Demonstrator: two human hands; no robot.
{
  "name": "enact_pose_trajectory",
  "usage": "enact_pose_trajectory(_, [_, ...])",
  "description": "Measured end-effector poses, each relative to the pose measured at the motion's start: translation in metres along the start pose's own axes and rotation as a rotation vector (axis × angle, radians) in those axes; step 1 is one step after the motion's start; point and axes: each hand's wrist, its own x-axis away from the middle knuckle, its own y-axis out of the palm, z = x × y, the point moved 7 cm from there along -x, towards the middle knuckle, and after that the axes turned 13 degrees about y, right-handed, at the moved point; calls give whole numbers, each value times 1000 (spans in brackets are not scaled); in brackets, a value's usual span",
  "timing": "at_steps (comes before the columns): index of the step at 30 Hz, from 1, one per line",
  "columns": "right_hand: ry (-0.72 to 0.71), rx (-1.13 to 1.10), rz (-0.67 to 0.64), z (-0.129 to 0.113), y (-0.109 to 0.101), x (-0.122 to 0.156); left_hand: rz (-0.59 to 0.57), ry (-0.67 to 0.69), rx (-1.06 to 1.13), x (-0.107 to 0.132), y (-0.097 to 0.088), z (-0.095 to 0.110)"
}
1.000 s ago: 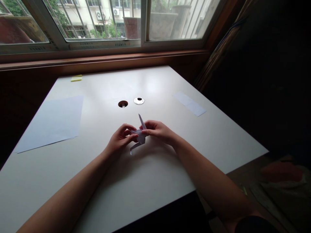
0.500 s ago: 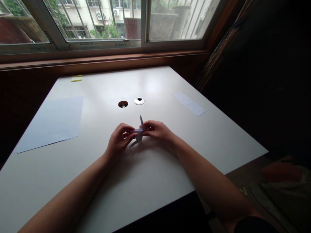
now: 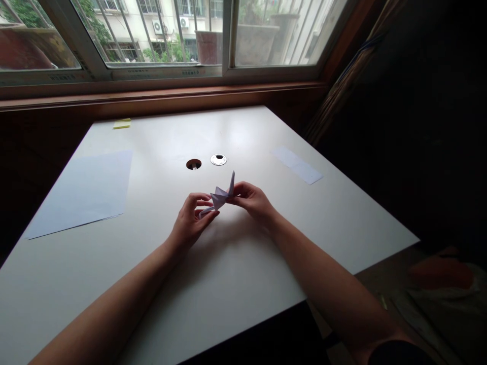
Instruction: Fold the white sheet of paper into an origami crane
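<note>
A folded pale paper crane (image 3: 219,198) is up off the white table, between my two hands. My right hand (image 3: 249,198) pinches its right side between thumb and fingers, near the upright pointed end. On the other side, my left hand (image 3: 193,215) is open, thumb and fingers parted around the thin bent end of the crane. Whether the left fingertips touch the paper I cannot tell.
Large pale paper sheets (image 3: 81,192) lie on the left of the white table (image 3: 243,304). A yellow sticky pad (image 3: 122,123) is at the back edge. Behind my hands are a round cable hole (image 3: 194,165) and its cap (image 3: 218,160). Paper strips (image 3: 297,165) lie at right.
The crane has risen slightly, moved right and turned in my right hand. My left thumb and fingers have come off its body and spread apart.
</note>
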Motion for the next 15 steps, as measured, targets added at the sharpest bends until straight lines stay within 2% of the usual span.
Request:
enact_pose_trajectory(6, [5,-19,-20,2,4,0,-12,-14,53,-2,0,4])
enact_pose_trajectory(13, [-18,-19,-28,1,7,1,80,-74,87,-2,-4,2])
enact_pose_trajectory(15, [-12,-21,-32,0,9,2,72,-57,74,-2,-4,4])
